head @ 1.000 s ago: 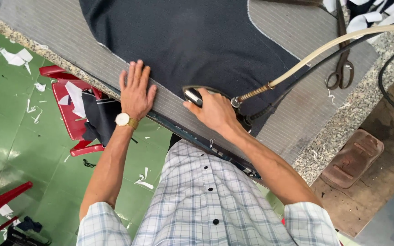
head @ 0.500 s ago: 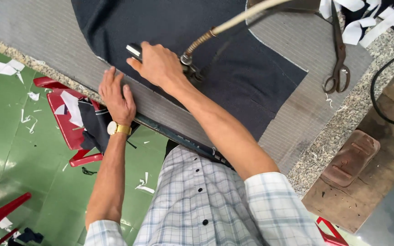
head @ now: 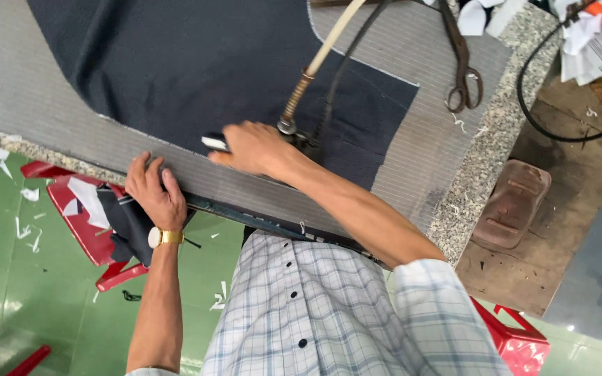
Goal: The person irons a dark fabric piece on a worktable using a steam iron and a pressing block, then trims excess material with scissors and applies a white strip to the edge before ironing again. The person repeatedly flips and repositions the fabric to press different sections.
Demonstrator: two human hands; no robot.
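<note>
The iron [head: 217, 143] is mostly hidden under the right hand [head: 256, 147], which is closed around its handle; only a pale, blurred end pokes out past the fingertips, so its body and soleplate cannot be made out. Its long axis seems to run along the hand, the visible tip pointing away from the wrist, roughly in line with the near table edge. From behind the knuckles one cream hose [head: 322, 52] with a coiled metal spring at its base and one dark cable [head: 346, 66] rise away from the hand and are cut off at the top of the frame.

The iron sits on one dark navy fabric panel [head: 196, 63], spread over a grey striped pad [head: 426, 139]; the far part of both is cut off.

The left hand [head: 153, 189] rests near the iron, on the side its tip faces, lying on the pad's front edge with fingers curled over it; whether it pinches anything there is unclear. A gold wristwatch [head: 161, 237] sits on that wrist.

Beyond the right hand, well apart, lies one pair of scissors [head: 460, 63], its blades cut off. A dark garment [head: 130, 223] hangs on a red plastic chair [head: 78, 216] below the left hand, partly hidden
</note>
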